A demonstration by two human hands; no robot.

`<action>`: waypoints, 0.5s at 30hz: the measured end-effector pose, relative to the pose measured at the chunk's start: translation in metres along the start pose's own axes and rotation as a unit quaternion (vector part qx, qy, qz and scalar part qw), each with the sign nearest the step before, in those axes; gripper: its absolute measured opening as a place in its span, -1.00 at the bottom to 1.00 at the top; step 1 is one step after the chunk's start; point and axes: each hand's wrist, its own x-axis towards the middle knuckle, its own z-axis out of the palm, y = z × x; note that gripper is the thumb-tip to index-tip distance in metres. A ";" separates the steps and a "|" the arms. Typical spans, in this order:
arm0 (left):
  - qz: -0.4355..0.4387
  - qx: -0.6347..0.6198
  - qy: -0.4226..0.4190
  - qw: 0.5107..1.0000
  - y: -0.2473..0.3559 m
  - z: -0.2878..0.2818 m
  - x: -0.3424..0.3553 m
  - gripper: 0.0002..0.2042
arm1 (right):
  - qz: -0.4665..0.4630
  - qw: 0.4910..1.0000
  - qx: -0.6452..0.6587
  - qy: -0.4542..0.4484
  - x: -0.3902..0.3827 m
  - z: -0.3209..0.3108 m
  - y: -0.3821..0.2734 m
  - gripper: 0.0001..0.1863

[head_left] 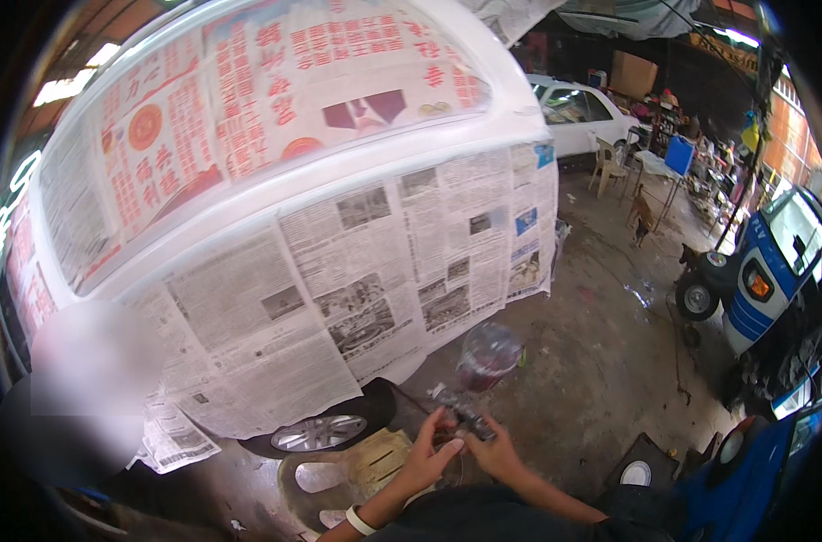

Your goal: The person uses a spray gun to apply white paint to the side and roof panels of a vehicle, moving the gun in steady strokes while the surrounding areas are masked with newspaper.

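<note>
In front of my body, both hands are on a small dark and silvery tool that looks like a spray gun (pixel 465 417). My left hand (pixel 426 462) is closed at its lower side, thumb and fingers bent together. My right hand (pixel 499 449) grips its right end. Its finer parts are too small to make out. Just beyond it, a clear plastic container (pixel 489 350) with something reddish low inside stands on the floor. Newspaper sheets (pixel 357 271) cover the side of a white vehicle (pixel 339 154), and reddish printed paper covers its window.
A beige plastic chair (pixel 385 465) stands close to my left forearm, beside the vehicle's wheel (pixel 320 434). A blurred person (pixel 77 425) is at the lower left. Farther right are a blue-and-white three-wheeler (pixel 761 289), a brown dog (pixel 642 217), a white car (pixel 578 113) and a cluttered table.
</note>
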 end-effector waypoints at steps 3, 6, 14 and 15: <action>-0.045 -0.036 0.046 0.997 -0.044 0.014 0.000 -0.39 | 0.016 0.999 -0.023 -0.023 -0.006 -0.026 0.012 -0.44; -0.148 0.051 -0.051 0.986 -0.066 0.028 -0.006 -0.41 | 0.060 0.998 0.006 -0.015 -0.002 -0.064 -0.001 -0.55; -0.265 0.046 -0.362 0.893 -0.136 0.129 0.028 -0.42 | 0.008 0.997 0.066 -0.050 0.014 -0.177 -0.075 -0.75; -0.252 0.045 -0.375 0.891 -0.150 0.144 0.035 -0.42 | -0.002 0.996 0.055 -0.066 0.021 -0.192 -0.096 -0.75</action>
